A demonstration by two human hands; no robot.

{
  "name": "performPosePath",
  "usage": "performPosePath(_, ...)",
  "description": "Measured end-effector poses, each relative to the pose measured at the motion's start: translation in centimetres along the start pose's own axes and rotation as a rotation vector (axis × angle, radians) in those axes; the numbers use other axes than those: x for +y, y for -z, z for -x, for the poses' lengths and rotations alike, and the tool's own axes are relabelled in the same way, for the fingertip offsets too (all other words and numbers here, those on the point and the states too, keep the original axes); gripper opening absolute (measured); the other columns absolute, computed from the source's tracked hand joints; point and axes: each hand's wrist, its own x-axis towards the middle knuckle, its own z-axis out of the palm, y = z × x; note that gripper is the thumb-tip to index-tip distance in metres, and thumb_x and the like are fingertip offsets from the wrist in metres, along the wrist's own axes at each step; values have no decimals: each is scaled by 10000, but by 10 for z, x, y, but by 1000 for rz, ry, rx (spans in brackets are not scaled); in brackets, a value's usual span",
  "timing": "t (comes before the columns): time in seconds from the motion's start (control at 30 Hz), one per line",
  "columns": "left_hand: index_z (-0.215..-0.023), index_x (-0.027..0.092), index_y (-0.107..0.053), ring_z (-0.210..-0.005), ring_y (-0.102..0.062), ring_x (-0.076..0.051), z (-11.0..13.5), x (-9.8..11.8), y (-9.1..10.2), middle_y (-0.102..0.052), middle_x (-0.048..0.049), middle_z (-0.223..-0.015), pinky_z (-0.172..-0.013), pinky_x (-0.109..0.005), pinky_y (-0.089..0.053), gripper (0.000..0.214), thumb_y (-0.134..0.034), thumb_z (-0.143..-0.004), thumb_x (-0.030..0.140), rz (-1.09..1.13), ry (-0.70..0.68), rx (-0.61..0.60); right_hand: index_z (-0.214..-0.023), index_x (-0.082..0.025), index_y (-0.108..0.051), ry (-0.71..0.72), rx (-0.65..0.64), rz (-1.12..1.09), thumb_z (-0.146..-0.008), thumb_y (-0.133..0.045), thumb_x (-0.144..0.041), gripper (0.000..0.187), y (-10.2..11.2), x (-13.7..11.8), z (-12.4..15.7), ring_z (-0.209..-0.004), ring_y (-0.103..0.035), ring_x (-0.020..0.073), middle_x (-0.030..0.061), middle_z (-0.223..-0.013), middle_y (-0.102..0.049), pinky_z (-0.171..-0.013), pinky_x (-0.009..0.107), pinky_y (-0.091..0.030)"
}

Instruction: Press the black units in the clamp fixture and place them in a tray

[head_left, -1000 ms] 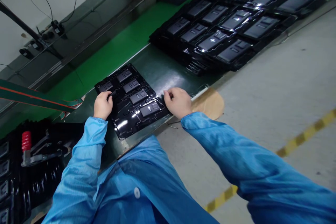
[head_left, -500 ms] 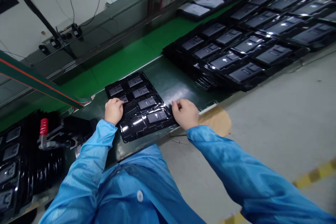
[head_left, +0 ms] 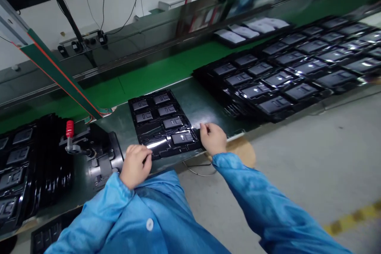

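A small black plastic tray (head_left: 149, 129) lies on the dark workbench in front of me, with several dark flat parts (head_left: 182, 137) seated in its pockets. My right hand (head_left: 213, 139) is closed on the tray's near right corner. My left hand (head_left: 135, 165) is curled at the near left edge of the tray, beside a black clamp fixture (head_left: 101, 154); whether it holds anything is hidden. Both arms wear blue sleeves.
A fixture with a red-handled toggle clamp (head_left: 69, 130) stands to the left. Stacked black trays (head_left: 26, 166) sit at far left. A large spread of filled trays (head_left: 285, 83) lies at right beside a green conveyor belt (head_left: 154, 73). A green rail (head_left: 56, 71) slants across.
My left hand has pulled back from the tray's left pockets to its near left corner. My right hand stays on the tray's right corner. The view has tilted up and left.
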Motion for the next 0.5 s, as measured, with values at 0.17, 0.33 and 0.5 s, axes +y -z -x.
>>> performPosePath(0.17,-1028,244,-766,-911,-730,-238,71,12,19,-792,-68,-986,-863,-431,-570,179,-602,-991,184,166,-19,-47,-645,-272,-391,-8,-14,11,-1009,-470,-475,424,2,-2,0,-716,-476,243,70,-684,-551,-698,383,-337)
performPosePath(0.33,-1050,292,-790,-945,-759,-257,116,1,45,-801,-71,-1031,-854,-429,-638,184,-608,-1023,285,122,178,-52,-660,-290,-362,-42,-39,-7,-986,-465,-482,392,5,-6,1,-728,-466,260,67,-685,-514,-705,396,-347)
performPosePath(0.5,-1052,287,-798,-952,-770,-237,145,-4,59,-802,-66,-1027,-865,-389,-655,217,-582,-1049,309,132,283,10,-717,-293,-455,-139,-53,-61,-906,-549,-506,299,7,-14,-1,-773,-515,301,113,-758,-560,-748,452,-388)
